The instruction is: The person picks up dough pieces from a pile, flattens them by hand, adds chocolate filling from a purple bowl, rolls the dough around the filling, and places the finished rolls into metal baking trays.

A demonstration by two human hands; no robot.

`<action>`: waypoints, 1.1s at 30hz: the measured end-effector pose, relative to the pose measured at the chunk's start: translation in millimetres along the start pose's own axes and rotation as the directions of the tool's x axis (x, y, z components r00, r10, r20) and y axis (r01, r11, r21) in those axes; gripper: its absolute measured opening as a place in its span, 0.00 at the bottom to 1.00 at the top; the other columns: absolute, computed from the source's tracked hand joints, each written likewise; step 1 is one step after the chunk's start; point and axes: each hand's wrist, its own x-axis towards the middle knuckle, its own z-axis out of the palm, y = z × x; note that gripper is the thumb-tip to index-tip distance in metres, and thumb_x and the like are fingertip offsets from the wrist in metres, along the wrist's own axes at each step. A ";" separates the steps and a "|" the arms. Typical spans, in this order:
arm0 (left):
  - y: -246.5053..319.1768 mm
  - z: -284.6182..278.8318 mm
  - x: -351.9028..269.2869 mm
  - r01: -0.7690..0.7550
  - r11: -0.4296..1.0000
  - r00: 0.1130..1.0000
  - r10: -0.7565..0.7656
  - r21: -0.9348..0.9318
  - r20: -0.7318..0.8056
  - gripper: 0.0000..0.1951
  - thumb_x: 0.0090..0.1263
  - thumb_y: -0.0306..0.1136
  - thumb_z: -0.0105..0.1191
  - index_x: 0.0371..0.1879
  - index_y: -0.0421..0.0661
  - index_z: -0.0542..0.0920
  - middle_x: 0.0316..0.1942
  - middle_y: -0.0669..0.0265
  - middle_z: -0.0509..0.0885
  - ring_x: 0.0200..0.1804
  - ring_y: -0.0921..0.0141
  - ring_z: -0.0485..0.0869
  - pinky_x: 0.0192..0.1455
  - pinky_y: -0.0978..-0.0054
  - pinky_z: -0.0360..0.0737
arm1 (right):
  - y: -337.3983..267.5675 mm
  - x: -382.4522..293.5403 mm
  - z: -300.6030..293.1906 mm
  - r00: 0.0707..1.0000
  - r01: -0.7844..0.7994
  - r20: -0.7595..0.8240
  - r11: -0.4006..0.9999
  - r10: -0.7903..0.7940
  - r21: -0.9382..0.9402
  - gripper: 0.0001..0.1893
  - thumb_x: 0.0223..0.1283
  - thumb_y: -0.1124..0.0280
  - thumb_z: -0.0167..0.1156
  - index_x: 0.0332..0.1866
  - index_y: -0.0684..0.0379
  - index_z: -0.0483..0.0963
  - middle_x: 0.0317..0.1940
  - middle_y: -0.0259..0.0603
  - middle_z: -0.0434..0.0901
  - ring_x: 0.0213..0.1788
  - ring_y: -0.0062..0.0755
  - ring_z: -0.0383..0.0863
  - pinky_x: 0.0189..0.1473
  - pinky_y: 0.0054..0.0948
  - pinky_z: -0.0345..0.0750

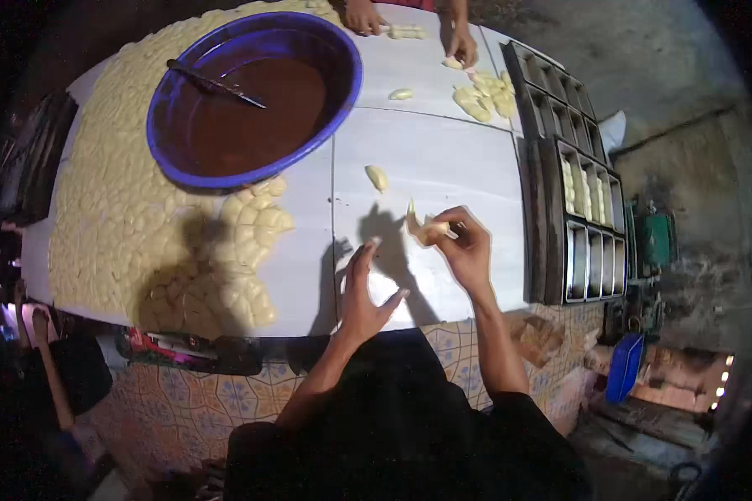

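A limp strip of pale dough point(423, 233) hangs from the fingers of my right hand point(469, 247), lifted above the white tabletop point(301, 275). My left hand point(365, 300) is to the left of it, thumb and fingers spread, with nothing in the grasp. Just beyond both hands lies a small oval dough piece point(376, 178). Many similar dough pieces point(244, 232) cover the left side of the table, packed close together.
A blue basin point(163, 160) of brown liquid holds a dark-handled utensil point(216, 84). Metal loaf pans point(595, 260) stand along the right edge, some with dough. Across the table, another person's hands point(460, 47) handle dough near a small dough pile point(489, 97).
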 end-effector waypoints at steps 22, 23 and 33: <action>19.6 8.2 -44.5 0.474 0.472 0.865 -0.408 -0.744 0.292 0.34 0.77 0.25 0.40 0.77 0.57 0.42 0.72 0.60 0.57 0.68 0.67 0.65 0.71 0.64 0.64 | 34.7 -93.2 12.7 0.960 -0.004 0.277 0.995 0.032 -0.102 0.14 0.62 0.74 0.59 0.53 0.63 0.76 0.56 0.48 0.75 0.59 0.41 0.76 0.57 0.33 0.75; 19.4 11.0 -46.2 0.476 0.476 0.865 -0.406 -0.739 0.296 0.34 0.77 0.25 0.40 0.77 0.57 0.42 0.72 0.60 0.57 0.68 0.67 0.65 0.71 0.64 0.64 | 37.5 -96.3 21.7 0.963 -0.055 0.260 0.996 0.073 -0.077 0.13 0.61 0.76 0.59 0.51 0.65 0.77 0.53 0.48 0.77 0.57 0.42 0.78 0.56 0.31 0.75; 3.2 -32.2 -65.4 0.365 0.587 0.929 -0.281 -0.722 0.241 0.19 0.72 0.28 0.47 0.59 0.30 0.70 0.50 0.52 0.78 0.55 0.58 0.79 0.63 0.54 0.74 | 48.0 -75.3 -35.4 0.903 0.129 -0.422 0.988 -0.080 0.089 0.08 0.66 0.78 0.54 0.46 0.70 0.75 0.38 0.39 0.81 0.39 0.21 0.78 0.43 0.23 0.77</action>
